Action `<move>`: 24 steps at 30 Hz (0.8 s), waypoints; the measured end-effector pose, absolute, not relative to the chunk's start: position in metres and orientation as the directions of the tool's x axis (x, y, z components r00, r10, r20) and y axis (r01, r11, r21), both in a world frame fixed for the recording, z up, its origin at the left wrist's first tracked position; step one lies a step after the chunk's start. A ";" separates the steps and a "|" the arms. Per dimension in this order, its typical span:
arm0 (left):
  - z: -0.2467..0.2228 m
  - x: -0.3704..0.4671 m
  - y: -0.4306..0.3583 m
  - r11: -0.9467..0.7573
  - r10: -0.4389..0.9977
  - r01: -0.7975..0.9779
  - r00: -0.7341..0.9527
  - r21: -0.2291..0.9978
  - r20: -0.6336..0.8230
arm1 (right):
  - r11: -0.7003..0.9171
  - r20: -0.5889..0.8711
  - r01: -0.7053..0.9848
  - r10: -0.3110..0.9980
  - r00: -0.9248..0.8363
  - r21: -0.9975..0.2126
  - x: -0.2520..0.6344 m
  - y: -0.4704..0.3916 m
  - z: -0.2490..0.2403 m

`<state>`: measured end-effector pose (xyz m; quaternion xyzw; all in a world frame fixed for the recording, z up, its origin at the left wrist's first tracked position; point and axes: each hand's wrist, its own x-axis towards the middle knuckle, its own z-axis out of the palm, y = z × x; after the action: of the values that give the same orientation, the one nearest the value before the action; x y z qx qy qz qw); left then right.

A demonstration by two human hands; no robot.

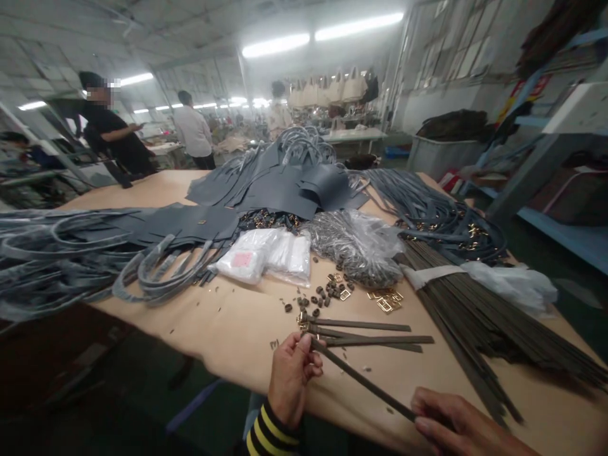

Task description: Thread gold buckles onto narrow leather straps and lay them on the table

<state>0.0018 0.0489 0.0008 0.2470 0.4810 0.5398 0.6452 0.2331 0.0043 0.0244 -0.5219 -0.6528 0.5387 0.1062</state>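
Observation:
A dark olive strap [363, 380] stretches between my hands over the front edge of the table. My left hand [291, 373] pinches its upper left end between thumb and fingers. The lower right end sits in the closed fingers of my right hand [451, 418]. Just beyond lie several similar straps with gold buckles [303, 320] at their left ends. Small dark loops [323, 294] are scattered behind these, beside a little heap of gold rectangular buckles [386, 300]. Whether a buckle is on the strap I hold cannot be seen.
A bundle of olive straps [465, 310] covers the table's right side. White plastic packets [251, 256] and a clear bag of dark pieces [354, 244] lie mid-table. Grey-blue panels [275, 183] and wrapped handles [156, 272] are piled behind and left. People stand in the background.

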 end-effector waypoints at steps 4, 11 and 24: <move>-0.008 0.006 0.031 0.376 0.913 -0.416 0.016 0.828 -0.407 | -0.084 -0.338 0.535 0.853 -0.397 -0.841 0.210 0.013 0.023; -0.002 0.023 0.013 0.434 0.896 -0.516 0.159 0.739 -0.416 | -0.314 -0.266 0.005 0.796 -0.544 -0.949 0.156 0.024 0.013; -0.001 -0.010 0.032 0.300 0.888 -0.648 -0.078 0.700 -0.453 | -0.337 -0.277 0.004 0.768 -0.578 -0.941 0.166 0.020 0.008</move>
<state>-0.0096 0.0320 -0.0014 0.1324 0.4545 0.5765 0.6660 0.1659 0.0198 0.0085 -0.3767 -0.5120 0.7257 0.2633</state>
